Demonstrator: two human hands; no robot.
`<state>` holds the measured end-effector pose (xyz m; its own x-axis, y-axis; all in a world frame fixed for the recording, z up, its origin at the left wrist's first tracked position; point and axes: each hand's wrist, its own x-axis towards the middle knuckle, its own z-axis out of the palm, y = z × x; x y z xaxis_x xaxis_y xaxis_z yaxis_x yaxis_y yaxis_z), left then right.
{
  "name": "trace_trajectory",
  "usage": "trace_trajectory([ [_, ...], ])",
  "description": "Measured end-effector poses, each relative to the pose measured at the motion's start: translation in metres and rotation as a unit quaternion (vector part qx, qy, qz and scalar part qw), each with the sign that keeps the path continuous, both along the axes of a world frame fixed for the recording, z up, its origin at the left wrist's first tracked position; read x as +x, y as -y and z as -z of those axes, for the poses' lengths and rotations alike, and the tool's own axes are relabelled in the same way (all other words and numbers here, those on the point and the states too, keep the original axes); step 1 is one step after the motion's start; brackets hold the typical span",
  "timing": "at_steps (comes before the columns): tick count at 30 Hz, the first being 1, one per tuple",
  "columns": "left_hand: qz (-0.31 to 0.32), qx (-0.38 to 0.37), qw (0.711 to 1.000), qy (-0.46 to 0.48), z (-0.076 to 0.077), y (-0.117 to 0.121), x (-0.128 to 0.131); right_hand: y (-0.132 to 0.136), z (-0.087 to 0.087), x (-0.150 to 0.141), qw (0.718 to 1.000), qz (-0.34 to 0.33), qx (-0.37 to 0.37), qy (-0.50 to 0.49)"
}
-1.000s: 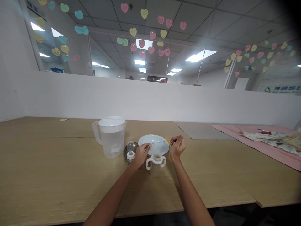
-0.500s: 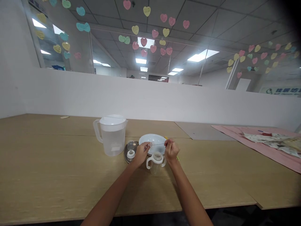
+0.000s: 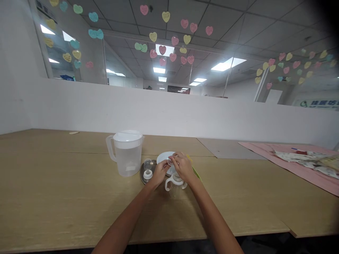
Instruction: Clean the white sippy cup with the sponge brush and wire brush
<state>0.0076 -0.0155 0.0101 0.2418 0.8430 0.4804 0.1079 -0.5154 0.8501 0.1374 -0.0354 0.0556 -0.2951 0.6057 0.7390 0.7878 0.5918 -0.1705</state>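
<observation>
My left hand (image 3: 160,174) is closed, pinching a small whitish round part (image 3: 170,161) at its fingertips. My right hand (image 3: 183,167) meets it there, fingers bent and closed at the same part; a thin strand is not visible now. Below both hands a clear baby bottle (image 3: 175,190) with two white handles stands upright and uncapped on the table. A white oval dish (image 3: 163,156) lies behind the hands, partly covered by them. Left of my left hand, a metal tray (image 3: 142,175) carries a bottle nipple in a white collar (image 3: 147,174) and a clear dome cap (image 3: 147,163).
A lidded translucent pitcher (image 3: 128,157) of water stands left of the tray. Some yellow-green object (image 3: 196,173) shows past my right hand. Far right, a pink cloth (image 3: 262,155) bears fabric pieces and a pen. A white wall (image 3: 169,113) borders the table (image 3: 79,197) behind.
My right hand has moved left, from the far end of a thin strand drawn out from the small part, to my left fingertips. The left hand has hardly moved.
</observation>
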Motion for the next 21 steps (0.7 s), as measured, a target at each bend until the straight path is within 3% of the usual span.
trace_trajectory([
  [2,0.0,0.002,1.0,0.013,-0.004,0.002,0.001,0.002,-0.002,0.002,1.0,-0.007,0.004,-0.007],
  [9,-0.016,0.035,0.999,-0.004,-0.007,0.005,0.001,0.002,0.0,0.004,0.995,-0.044,-0.091,-0.005],
  [12,-0.034,0.075,0.996,-0.046,-0.004,0.001,-0.001,0.001,-0.004,0.002,0.998,-0.037,-0.047,0.01],
  [16,-0.102,0.118,0.979,-0.129,0.003,-0.006,-0.002,0.004,-0.018,-0.005,0.996,-0.043,0.042,0.068],
  [21,-0.132,0.149,0.97,-0.141,0.01,-0.011,-0.002,0.013,-0.031,-0.013,0.992,-0.008,0.101,0.081],
])
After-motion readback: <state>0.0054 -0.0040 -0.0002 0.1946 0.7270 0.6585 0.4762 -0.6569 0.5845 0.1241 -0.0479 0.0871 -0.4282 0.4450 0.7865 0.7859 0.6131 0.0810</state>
